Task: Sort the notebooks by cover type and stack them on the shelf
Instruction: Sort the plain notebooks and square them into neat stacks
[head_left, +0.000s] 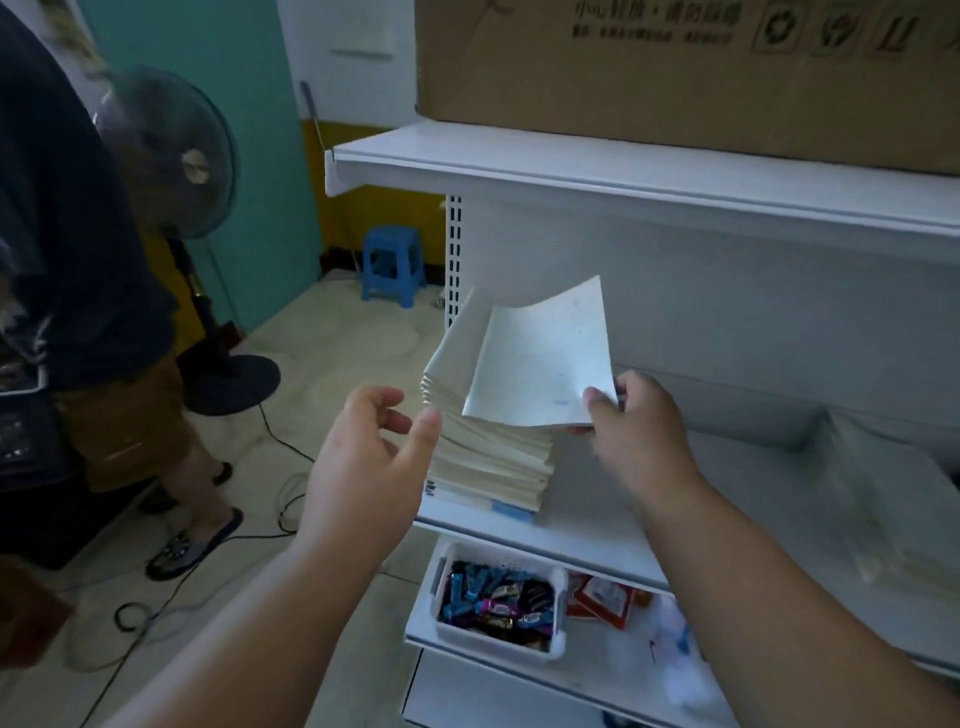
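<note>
One thin, floppy notebook (540, 358) pinched at its 5 o'clock corner by right hand (631, 415); left hand (374, 447) released; support underneath advised.

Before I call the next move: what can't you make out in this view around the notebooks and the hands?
- Top notebook: cover print too faint; right hand covers its corner.
- Stack: lower covers hidden, only edges show; count unclear.
- Left hand: contact with stack unclear.
- Shelf, right side: clear plastic blurred.
- Box: cut off by top edge.
</note>
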